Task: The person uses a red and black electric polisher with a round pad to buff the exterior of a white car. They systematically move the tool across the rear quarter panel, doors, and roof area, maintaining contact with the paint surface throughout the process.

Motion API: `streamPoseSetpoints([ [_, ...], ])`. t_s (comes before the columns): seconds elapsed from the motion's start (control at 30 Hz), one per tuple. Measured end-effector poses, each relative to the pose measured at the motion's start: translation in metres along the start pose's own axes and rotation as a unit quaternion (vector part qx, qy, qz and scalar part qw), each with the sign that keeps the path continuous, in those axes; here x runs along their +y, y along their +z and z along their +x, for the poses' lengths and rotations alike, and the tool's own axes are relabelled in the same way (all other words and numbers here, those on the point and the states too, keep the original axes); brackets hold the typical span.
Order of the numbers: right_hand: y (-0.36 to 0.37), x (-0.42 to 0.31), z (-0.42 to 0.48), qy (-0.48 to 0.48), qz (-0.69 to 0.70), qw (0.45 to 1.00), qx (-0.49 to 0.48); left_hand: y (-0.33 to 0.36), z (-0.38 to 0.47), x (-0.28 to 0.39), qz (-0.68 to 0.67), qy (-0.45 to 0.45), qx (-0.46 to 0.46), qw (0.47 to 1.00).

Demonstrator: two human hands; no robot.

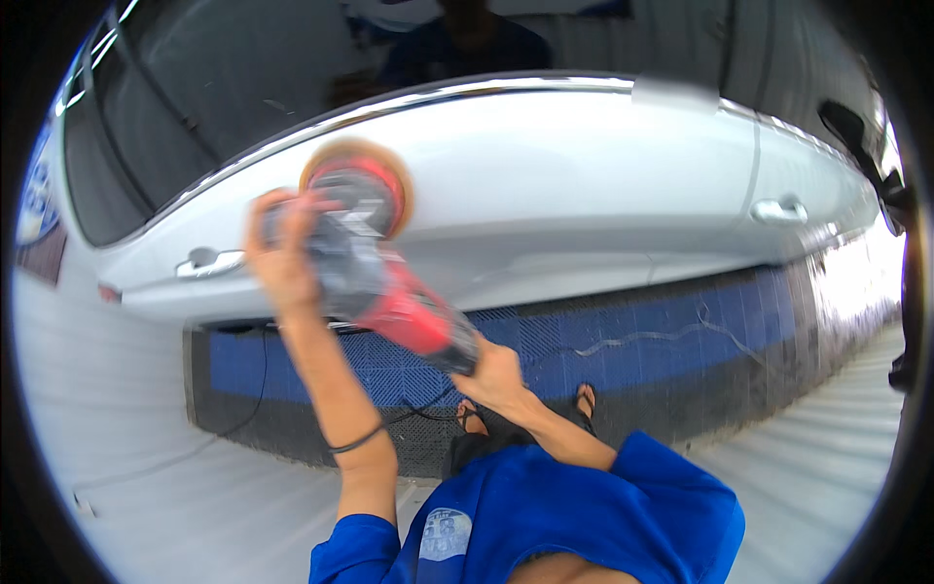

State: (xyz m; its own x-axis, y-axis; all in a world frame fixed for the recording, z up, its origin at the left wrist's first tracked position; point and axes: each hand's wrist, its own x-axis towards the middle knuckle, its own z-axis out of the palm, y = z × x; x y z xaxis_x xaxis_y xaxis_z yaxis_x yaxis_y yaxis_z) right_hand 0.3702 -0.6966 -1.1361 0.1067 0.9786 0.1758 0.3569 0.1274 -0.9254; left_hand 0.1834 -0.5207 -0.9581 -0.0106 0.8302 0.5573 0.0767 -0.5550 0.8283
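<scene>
A red and black electric car polisher (412,303) spans the middle left of the view, slightly blurred. My left hand (288,248) grips its head end, near the round backing plate. My right hand (492,372) is wrapped round the rear end of the body. The yellowish polishing pad (407,171) is at the silver-white car door panel (554,175), just below the window trim; whether it presses flat cannot be told. A power cord (430,416) runs below the tool, near my feet.
Door handles (779,212) protrude at left and right. Above are dark window glass (467,44) and chrome trim (438,95), with masking tape (675,95) over part of it. Blue and black grid floor tiles (657,328) lie below, crossed by cables. A corrugated wall (131,394) stands close behind.
</scene>
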Motion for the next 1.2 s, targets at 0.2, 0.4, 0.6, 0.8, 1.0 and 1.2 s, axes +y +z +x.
streamPoseSetpoints([
  [0.2, 0.018, -0.063, 0.054, -0.085, -0.129, 0.98, -0.126, -0.169, 0.055, -0.037, -0.173, -0.097, 0.209, 0.958],
  [0.4, -0.077, 0.008, 0.016, 0.006, -0.107, 0.992, -0.061, 0.008, 0.006, -0.017, 0.176, 0.12, 0.096, 0.972],
  [0.6, -0.213, 0.1, -0.065, 0.189, 0.118, 0.96, 0.172, 0.351, -0.052, 0.058, -0.027, 0.068, -0.158, 0.985],
  [0.8, -0.328, 0.081, -0.1, 0.21, 0.256, 0.904, 0.27, 0.542, -0.066, 0.098, -0.17, 0.074, -0.285, 0.941],
  [1.0, -0.34, -0.015, -0.126, 0.236, 0.28, 0.902, 0.23, 0.534, -0.068, 0.121, -0.088, 0.091, -0.258, 0.958],
  [1.2, -0.197, -0.069, -0.101, 0.228, 0.168, 0.947, 0.151, 0.284, -0.028, 0.086, -0.178, 0.036, -0.122, 0.976],
])
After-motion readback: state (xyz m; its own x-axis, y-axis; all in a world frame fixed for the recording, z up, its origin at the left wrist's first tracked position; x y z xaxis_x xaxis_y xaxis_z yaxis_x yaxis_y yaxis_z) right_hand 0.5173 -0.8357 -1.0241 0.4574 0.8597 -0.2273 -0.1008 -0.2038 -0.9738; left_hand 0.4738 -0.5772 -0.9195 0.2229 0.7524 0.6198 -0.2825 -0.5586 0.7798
